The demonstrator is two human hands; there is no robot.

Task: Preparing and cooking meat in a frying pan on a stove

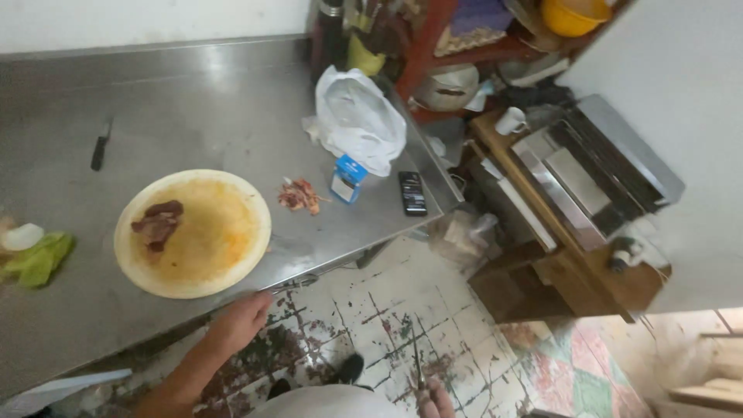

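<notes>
A stainless steel counter [193,101] is seen from the head camera, set against a pale wall, with a worn, paint-flecked tiled floor [371,317] below its front edge. To the right, a wooden stand [588,279] carries a metal appliance [596,166], and cluttered red shelves [426,46] rise behind the counter's corner.

The left hand [241,319] is held at the counter's front edge, fingers curled together, just below a round cutting board [193,232]; whether the edge is actually gripped cannot be told. On the board's left part lie dark pieces of meat [157,222]. The right hand [435,399] is cut off by the bottom of the picture — it appears closed on a thin knife [418,364] pointing up over the floor, though the view is poor there.

Elsewhere on the counter are found a black-handled knife [101,144] well apart at the back, green leaves [39,259] at the left margin, meat scraps [298,195] beside a small blue-and-white carton [347,179], a white plastic bag [357,120] and a dark phone [412,193] near the right corner.
</notes>
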